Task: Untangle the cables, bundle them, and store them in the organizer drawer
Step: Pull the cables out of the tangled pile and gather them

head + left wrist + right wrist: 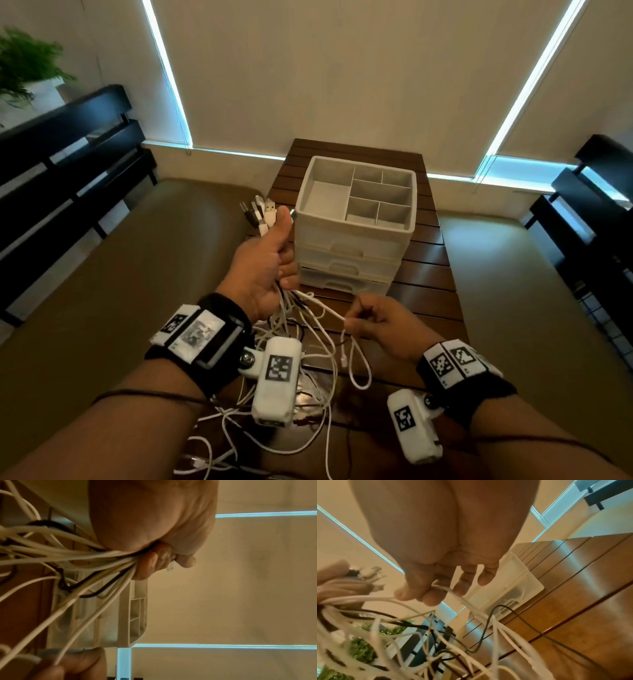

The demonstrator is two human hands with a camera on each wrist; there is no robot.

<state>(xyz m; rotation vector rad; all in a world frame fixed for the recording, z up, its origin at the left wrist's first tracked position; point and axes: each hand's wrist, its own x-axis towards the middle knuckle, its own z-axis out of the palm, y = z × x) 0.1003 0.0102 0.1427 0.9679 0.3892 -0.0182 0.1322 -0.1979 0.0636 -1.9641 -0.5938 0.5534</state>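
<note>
Head view: left hand [262, 263] is fisted round a bunch of cables [298, 329] just below their plugs [262, 210], which stick up above the thumb; the rest hangs in a loose snarl of white and dark strands down to the near edge of the table [431, 277]; right hand [380, 325] pinches a single white cable [325, 310] that runs taut back to the left fist; organizer [356, 212] sits mid-table toward the far edge, top tray empty, all drawers [346, 245] look closed; risk: pulling that strand sideways while the fist clamps it probably tightens the knot instead of freeing it; the loops hanging past the near edge could catch on the wrist cameras. Left wrist view: fingers [150, 563] are curled hard on the bunch, white strands plus at least one dark one fan out from the fist toward the organizer [120, 615]; the strands cross one another right at the grip, so I'd judge any one strand can't slide out unless the fist loosens; loosen too far and the plug ends slip down and the sorted end is lost. Right wrist view: thumb and fingertips [429, 599] are closed on the white cable [447, 589], other fingers loosely curled; below it the snarl is blurred, can't tell which loop this strand passes through; a dark cable [498, 608] drapes over the table beside the organizer front, so a hard tug might drag it against the unit and shift it; drawers need a free hand to open, both are occupied.
</note>
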